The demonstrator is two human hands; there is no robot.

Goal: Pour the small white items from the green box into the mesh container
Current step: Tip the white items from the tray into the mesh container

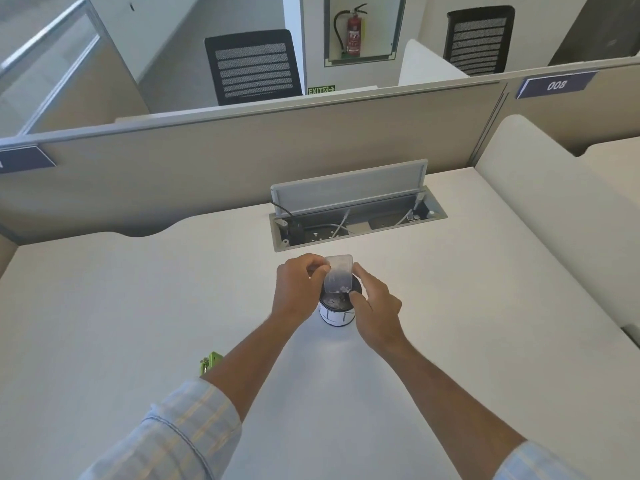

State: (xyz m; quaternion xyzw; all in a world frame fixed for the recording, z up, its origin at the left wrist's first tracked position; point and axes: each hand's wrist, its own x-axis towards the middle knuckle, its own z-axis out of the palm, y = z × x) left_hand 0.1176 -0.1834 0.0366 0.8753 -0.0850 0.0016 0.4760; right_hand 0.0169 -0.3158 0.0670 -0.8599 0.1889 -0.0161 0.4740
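Both hands grip a clear plastic tray (338, 273), tilted with its lower end over the mouth of the black mesh container (337, 311) standing on the white counter (138, 306). The left hand (299, 289) pinches the tray's upper left edge; the right hand (375, 306) holds its right side. Small white items (341, 289) gather at the tray's lower end. A green box (209, 363) lies near the left forearm, partly hidden.

Pale blue sleeves (180, 431) with faint yellow checks, rolled above 2 bare forearms.
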